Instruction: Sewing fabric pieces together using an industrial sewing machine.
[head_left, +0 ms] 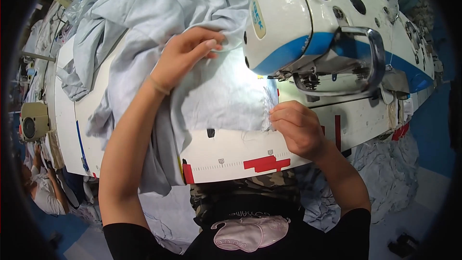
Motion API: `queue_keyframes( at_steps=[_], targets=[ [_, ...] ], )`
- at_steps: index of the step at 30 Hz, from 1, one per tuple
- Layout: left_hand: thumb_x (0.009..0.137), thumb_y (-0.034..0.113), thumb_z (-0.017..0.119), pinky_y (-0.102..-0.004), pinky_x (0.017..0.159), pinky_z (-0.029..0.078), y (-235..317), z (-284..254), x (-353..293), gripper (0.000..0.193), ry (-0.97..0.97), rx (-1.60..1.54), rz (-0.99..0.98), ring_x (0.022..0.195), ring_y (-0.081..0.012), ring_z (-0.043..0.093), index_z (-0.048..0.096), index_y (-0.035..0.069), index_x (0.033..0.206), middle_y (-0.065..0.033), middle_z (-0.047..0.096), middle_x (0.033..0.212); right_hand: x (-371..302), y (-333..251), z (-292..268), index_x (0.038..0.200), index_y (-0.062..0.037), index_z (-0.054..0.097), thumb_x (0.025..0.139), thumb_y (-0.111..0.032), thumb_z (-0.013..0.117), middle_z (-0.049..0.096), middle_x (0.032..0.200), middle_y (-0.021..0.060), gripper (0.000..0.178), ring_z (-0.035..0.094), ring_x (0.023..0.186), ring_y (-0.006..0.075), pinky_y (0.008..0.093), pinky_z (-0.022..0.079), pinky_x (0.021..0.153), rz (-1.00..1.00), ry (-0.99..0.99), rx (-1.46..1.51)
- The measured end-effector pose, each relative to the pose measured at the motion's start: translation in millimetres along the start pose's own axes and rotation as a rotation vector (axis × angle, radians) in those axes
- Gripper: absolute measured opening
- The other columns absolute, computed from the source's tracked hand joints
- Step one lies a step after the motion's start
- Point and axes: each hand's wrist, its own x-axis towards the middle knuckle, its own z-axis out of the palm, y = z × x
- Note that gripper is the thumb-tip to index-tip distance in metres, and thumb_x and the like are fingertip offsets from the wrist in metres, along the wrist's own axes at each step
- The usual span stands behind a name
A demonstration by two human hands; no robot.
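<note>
A light grey cloth (219, 101) lies spread on the white sewing table, its right edge beside the needle area of a white and blue sewing machine (284, 29). My left hand (185, 55) is on the far part of the cloth, fingers curled with the thumb close to them, at a raised fold. The fold partly hides what the fingertips hold. My right hand (299, 129) pinches the frayed near right corner of the cloth, just in front of the machine head. Bright lamp light falls on the cloth near the needle, which I cannot make out.
A bent metal lever (375, 62) sticks out from the machine's near side. Red tape (266, 163) and a printed scale mark the table's front edge. Crumpled pale cloth (380, 178) is heaped below on the right. Another person (45, 188) sits far left.
</note>
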Motion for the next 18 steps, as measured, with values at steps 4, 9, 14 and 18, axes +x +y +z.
queue_keyframes(
  at_steps=[4, 9, 14, 18],
  targets=[
    [0.095, 0.005, 0.070, -0.0365, 0.099, 0.056, 3.9, 3.0, 18.0, 0.028, -0.041, 0.639, 0.139, 0.114, -0.0260, 0.067, 0.072, 0.002, 0.122, -0.0139, 0.068, 0.122, 3.8, -3.3, -2.0, 0.088, 0.0017, 0.069, 0.070, 0.006, 0.064, 0.070, 0.109, 0.0100, 0.019, 0.070, 0.107, 0.0309, 0.0397, 0.059, 0.088, 0.032, -0.062, -0.007],
    [0.088, 0.001, 0.069, -0.0433, 0.109, 0.050, 2.5, 42.6, -36.2, 0.043, 0.194, 1.191, 0.389, 0.128, -0.0373, 0.057, 0.068, 0.008, 0.130, -0.0147, 0.060, 0.140, 7.6, -4.3, -4.5, 0.088, 0.0027, 0.070, 0.075, 0.008, 0.066, 0.075, 0.112, 0.0129, 0.014, 0.072, 0.109, 0.0319, 0.0413, 0.058, 0.086, -0.018, -0.053, -0.076],
    [0.088, -0.007, 0.066, -0.0433, 0.103, 0.053, 31.4, 54.4, -82.7, 0.044, 0.275, 1.233, 0.322, 0.125, -0.0365, 0.060, 0.068, 0.006, 0.130, -0.0173, 0.057, 0.142, 7.1, -3.6, -6.9, 0.090, 0.0033, 0.069, 0.077, 0.011, 0.067, 0.076, 0.109, 0.0125, 0.015, 0.073, 0.109, 0.0316, 0.0422, 0.057, 0.088, -0.018, -0.066, -0.031],
    [0.084, -0.009, 0.066, -0.0403, 0.092, 0.058, 37.0, 102.2, -86.9, 0.046, 0.147, 0.759, 0.473, 0.113, -0.0368, 0.063, 0.065, -0.002, 0.129, -0.0216, 0.058, 0.136, 7.2, -3.6, -11.3, 0.095, 0.0023, 0.070, 0.077, 0.009, 0.067, 0.075, 0.110, 0.0130, 0.020, 0.073, 0.109, 0.0318, 0.0413, 0.057, 0.089, -0.015, -0.115, -0.029]
  ],
)
